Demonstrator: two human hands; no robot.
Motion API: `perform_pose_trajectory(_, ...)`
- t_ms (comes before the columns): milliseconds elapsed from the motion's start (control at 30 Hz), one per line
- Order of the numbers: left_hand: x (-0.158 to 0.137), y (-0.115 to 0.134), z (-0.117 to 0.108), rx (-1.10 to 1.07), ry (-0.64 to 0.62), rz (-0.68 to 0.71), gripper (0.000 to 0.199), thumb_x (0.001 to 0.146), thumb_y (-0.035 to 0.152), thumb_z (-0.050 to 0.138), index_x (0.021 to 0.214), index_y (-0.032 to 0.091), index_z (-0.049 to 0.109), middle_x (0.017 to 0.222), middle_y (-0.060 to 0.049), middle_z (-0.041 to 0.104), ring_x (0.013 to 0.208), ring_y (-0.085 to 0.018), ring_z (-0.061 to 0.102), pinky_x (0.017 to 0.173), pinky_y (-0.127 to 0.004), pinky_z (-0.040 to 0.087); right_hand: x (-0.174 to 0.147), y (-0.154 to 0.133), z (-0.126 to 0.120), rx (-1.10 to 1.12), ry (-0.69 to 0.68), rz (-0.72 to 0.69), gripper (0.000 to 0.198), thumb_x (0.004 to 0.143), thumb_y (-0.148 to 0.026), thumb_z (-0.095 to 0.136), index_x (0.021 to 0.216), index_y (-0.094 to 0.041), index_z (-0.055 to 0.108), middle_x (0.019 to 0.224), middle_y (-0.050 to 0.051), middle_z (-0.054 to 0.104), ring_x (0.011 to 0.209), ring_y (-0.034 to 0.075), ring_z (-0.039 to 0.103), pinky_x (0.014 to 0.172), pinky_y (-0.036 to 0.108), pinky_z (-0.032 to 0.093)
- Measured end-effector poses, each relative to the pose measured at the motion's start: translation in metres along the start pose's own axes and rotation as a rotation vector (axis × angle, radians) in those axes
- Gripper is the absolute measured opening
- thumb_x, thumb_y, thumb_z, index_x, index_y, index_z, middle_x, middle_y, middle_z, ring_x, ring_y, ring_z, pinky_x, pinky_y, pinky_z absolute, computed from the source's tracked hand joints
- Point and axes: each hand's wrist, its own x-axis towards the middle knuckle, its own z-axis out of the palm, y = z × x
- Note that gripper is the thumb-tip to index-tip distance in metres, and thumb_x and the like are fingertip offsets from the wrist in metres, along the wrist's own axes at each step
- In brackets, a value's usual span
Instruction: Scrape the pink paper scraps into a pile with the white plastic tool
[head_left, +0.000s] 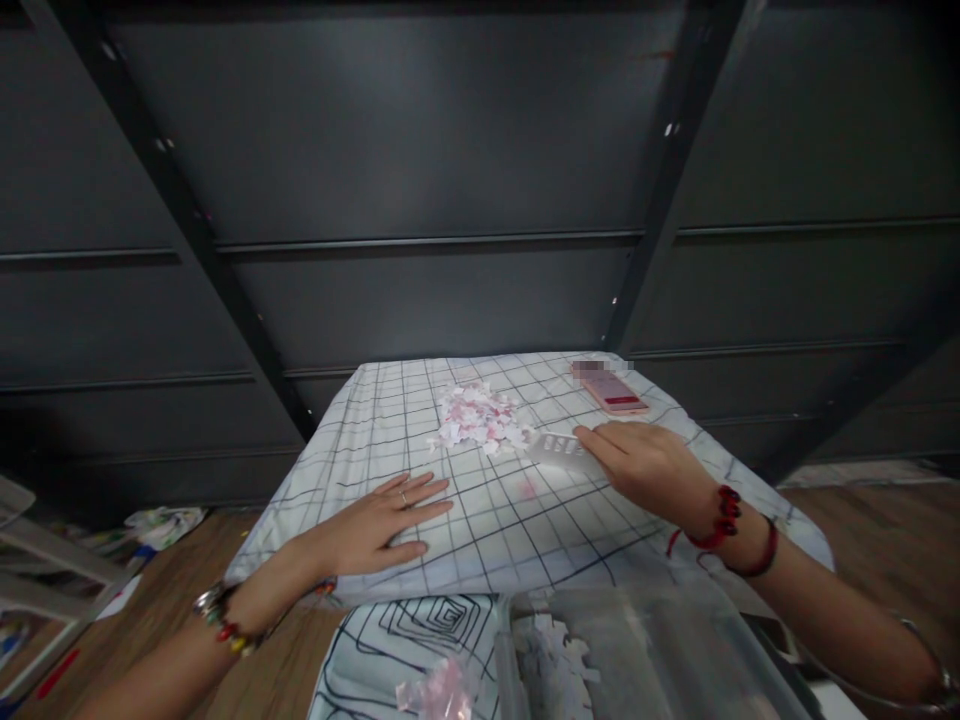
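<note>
Paper scraps (480, 415), white and pink, lie heaped near the middle of the cloth-covered surface (367, 420), toward its far edge, and from where I stand the step in hand looks like gathering or scooping them. The right hand (645, 465) grips a white slotted tool (556, 457), its tip at the heap's right side, while the left hand (386, 520), well apart from it, lies palm down with fingers spread toward the near left corner. The next move seems to call for keeping the tool low against the cloth.
</note>
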Motion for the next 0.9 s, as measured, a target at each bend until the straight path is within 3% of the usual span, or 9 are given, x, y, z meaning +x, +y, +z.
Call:
perform_pose_trajectory(167,-0.02,0.006,-0.002,0.028,-0.039,-0.096,0.052,0.093,0.039,0.04,0.139,0.035,0.019,0.146,0.002,0.017,0.132,-0.024,0.019,0.107,-0.046,0.016,0.007,-0.034,-0.014,0.06,-0.085,0.068,0.024,0.075,-0.003,0.04,0.083,-0.013,0.06,0.06,0.002,0.058,0.054,0.013,0.05,0.054,0.026,0.033)
perform_pose_trajectory(400,-0.039,0.011,0.002,0.037,-0.019,-0.153,0.048,0.093,0.04,0.037,0.139,0.033,0.022,0.145,0.001,0.02,0.131,-0.025,0.021,0.106,-0.047,0.017,0.019,-0.05,-0.027,0.03,0.003,0.047,0.024,0.08,-0.006,0.039,0.088,-0.011,0.061,0.061,0.003,0.06,0.056,0.013,0.05,0.054,0.026,0.032)
perform_pose_trajectory(633,-0.048,0.014,0.007,0.066,0.038,-0.162,0.051,0.093,0.04,0.038,0.14,0.026,0.023,0.143,-0.004,0.026,0.13,-0.023,0.024,0.106,-0.043,0.02,0.016,-0.055,-0.032,-0.013,-0.214,0.148,0.024,0.077,-0.002,0.042,0.089,-0.011,0.061,0.065,0.004,0.061,0.059,0.015,0.053,0.054,0.028,0.032)
perform_pose_trajectory(900,-0.047,0.014,0.01,0.096,0.046,-0.174,0.053,0.093,0.041,0.037,0.14,0.02,0.022,0.142,-0.006,0.03,0.13,-0.022,0.025,0.106,-0.041,0.02,0.031,-0.094,-0.046,0.122,-0.101,0.051,0.02,0.078,-0.005,0.041,0.084,-0.013,0.058,0.064,0.003,0.06,0.057,0.013,0.051,0.054,0.027,0.031)
